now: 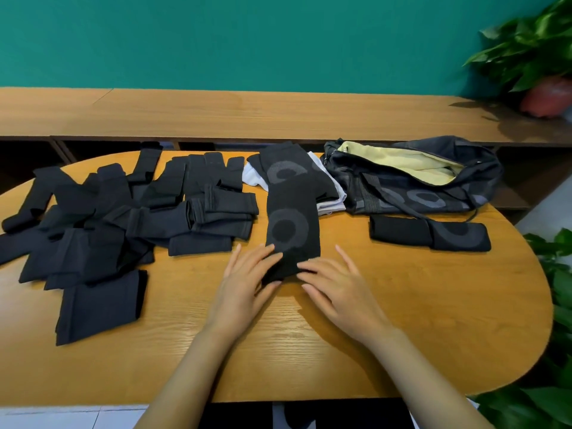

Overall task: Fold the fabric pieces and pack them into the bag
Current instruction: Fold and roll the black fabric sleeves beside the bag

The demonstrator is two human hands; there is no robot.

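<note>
A long black fabric piece with grey rings (292, 224) lies stretched away from me in the middle of the wooden table (418, 305). My left hand (247, 280) and my right hand (337, 283) both hold its near end, fingertips on top and the left thumb under the edge. A dark bag (411, 178) with a yellow lining lies open at the back right. In front of it rests a folded black piece (430, 235). Several loose black pieces (123, 218) are spread over the left half.
A white cloth (328, 193) lies under the far end of the ringed piece. A wooden shelf (247, 116) runs behind the table against a green wall. Potted plants stand at the back right (532, 57) and beside the table's right edge (557, 274).
</note>
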